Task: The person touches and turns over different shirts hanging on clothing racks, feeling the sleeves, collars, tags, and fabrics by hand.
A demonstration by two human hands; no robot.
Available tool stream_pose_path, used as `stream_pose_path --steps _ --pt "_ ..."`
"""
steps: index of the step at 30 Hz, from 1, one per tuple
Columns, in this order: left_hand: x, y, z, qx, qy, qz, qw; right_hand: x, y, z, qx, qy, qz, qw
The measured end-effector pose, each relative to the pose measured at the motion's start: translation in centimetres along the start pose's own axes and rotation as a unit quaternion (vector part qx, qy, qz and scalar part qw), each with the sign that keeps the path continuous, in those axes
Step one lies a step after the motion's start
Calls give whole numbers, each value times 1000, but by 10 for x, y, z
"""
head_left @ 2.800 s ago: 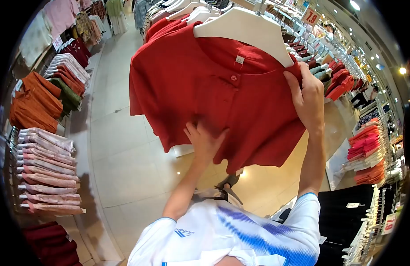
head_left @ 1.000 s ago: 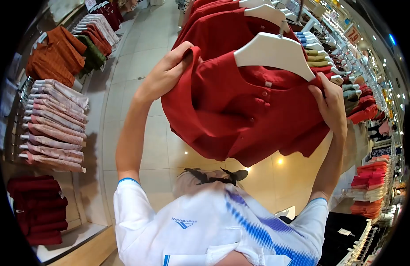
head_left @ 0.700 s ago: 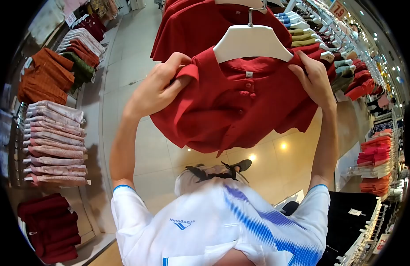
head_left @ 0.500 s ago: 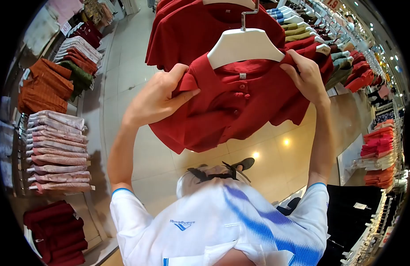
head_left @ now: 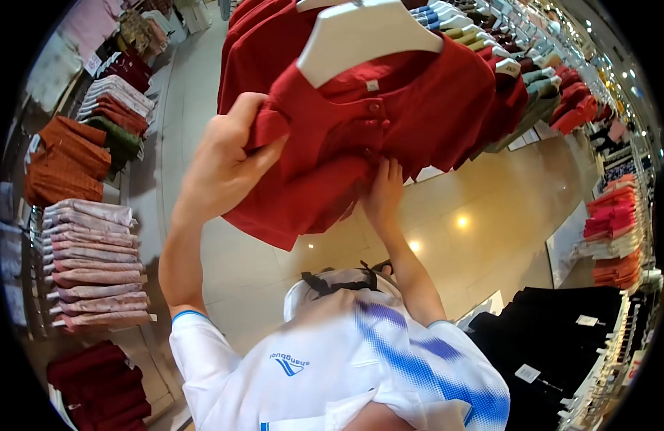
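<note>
right hand [head_left: 384, 192]: moving from shoulder to lower front of red shirt [head_left: 346, 133], fingers touching, grip unclear
left hand [head_left: 228, 158]: fingers clenching its other shoulder

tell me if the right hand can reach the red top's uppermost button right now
Probably yes: the right hand is at the front of the red top, and nothing covers the uppermost button above it.

Shows plain red all over the shirt [head_left: 418, 115], white on its hanger [head_left: 371, 36]. Has blue and purple in dotty bands across the white top [head_left: 332, 359]. Looks orange on the left blouse [head_left: 66, 161], blotchy pink and white on the clothes row [head_left: 95, 266] below, dark red on the bottom pile [head_left: 102, 388], black on the right-hand clothes [head_left: 540, 323].
</note>
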State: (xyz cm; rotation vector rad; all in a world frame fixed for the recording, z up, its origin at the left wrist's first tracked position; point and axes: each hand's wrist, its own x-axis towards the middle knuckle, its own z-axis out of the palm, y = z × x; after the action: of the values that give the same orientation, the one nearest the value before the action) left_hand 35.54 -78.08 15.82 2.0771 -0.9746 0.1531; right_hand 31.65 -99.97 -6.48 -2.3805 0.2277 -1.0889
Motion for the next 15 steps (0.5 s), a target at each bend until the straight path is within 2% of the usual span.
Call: stream_pose_path --steps 2,4,6,8,10,12,14,15 --pt "0 -4 -2 2 67 32 997 -5 48 -3 -21 -45 18 999" --pt "-3 -6 -10 24 89 25 995 -10 83 -21 62 -14 45 997" --pt "-8 -16 -18 -15 88 16 996 -6 107 -56 132 -20 103 986" --pt "-11 -21 -23 -37 79 2 996 13 142 -80 146 40 49 987" --pt "-13 -28 -27 -63 59 -4 996 55 118 -121 89 28 56 994" --pt "-13 -37 -27 -49 35 -38 997 86 105 -142 99 52 22 993" --pt "-12 -39 -24 -70 21 -45 996 112 116 -144 193 80 -14 978" --pt "-11 -40 -22 -89 20 -55 994 123 113 -149 169 88 -27 981"
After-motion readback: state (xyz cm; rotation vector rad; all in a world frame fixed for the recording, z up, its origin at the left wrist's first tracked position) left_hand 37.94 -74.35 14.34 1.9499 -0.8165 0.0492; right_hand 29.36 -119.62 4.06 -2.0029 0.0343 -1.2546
